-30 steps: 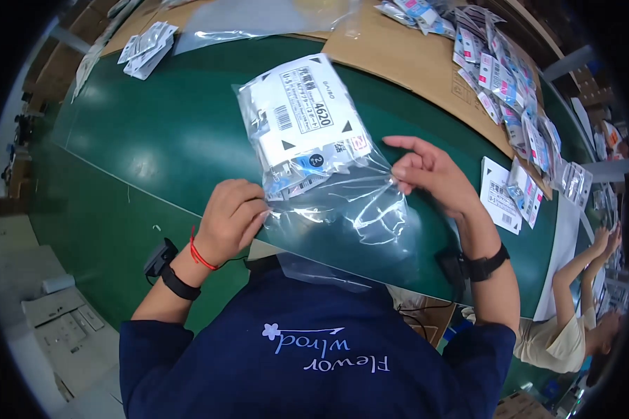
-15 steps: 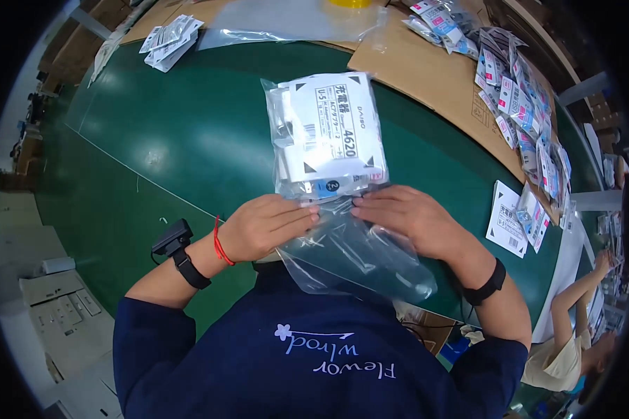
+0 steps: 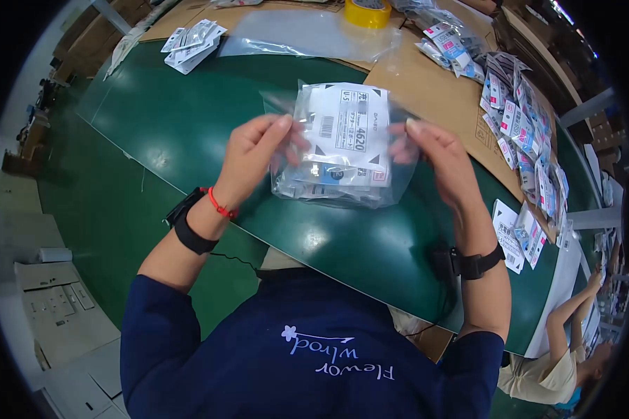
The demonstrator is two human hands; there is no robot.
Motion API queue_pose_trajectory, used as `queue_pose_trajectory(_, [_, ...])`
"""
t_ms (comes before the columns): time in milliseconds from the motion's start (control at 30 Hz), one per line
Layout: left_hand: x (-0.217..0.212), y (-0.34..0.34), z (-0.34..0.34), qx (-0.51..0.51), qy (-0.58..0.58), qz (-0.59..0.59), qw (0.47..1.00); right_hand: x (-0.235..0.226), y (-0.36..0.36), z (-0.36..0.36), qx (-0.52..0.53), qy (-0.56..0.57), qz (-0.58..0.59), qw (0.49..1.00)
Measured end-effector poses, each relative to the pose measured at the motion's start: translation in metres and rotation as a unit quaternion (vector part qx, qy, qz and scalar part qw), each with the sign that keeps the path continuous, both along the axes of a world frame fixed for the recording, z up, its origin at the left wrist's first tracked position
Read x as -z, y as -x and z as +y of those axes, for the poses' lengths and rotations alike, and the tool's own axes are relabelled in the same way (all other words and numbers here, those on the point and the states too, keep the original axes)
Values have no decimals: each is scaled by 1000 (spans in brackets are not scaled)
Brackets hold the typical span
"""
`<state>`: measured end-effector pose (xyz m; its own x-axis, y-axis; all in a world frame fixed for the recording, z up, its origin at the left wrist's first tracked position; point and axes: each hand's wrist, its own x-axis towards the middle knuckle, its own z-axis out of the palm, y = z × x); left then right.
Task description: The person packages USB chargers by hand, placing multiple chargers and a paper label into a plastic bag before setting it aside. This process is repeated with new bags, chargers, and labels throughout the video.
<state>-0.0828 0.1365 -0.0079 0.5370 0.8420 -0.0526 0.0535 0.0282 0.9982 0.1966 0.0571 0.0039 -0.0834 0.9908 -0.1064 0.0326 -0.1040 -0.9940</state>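
In front of me on the green table (image 3: 189,119) lies a clear plastic bag (image 3: 328,195) filled with a stack of small packs. A white printed label card (image 3: 353,126) tops the stack, seen through the film. The bag's loose end is folded back over the card. On the left of the bag, my left hand (image 3: 258,146) is closed, with its thumb and fingers pinching the film. At the opposite side my right hand (image 3: 437,150) pinches the film's other edge. Some of the fingers show only blurred through the plastic.
Many small blister packs (image 3: 521,129) are heaped on cardboard (image 3: 426,91) at the right. White cards (image 3: 507,237) lie nearer. A few packs (image 3: 192,45), flat plastic bags (image 3: 286,35) and a yellow tape roll (image 3: 367,12) sit at the back. Another person (image 3: 552,356) works at far right.
Both hands have moved from the bag's near end up to its sides and spread apart. The bag's loose end, which trailed toward me, now lies folded over the label card.
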Motion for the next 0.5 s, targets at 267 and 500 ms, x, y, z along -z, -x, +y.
queue_pose_trajectory(267, [28,-35,62,-110,-52,-97,988,41,-16,48,196,-101,-26,975])
queue_pose_trajectory(500, [51,-49,98,-100,-91,-81,988,54,-12,71,235,-73,58,967])
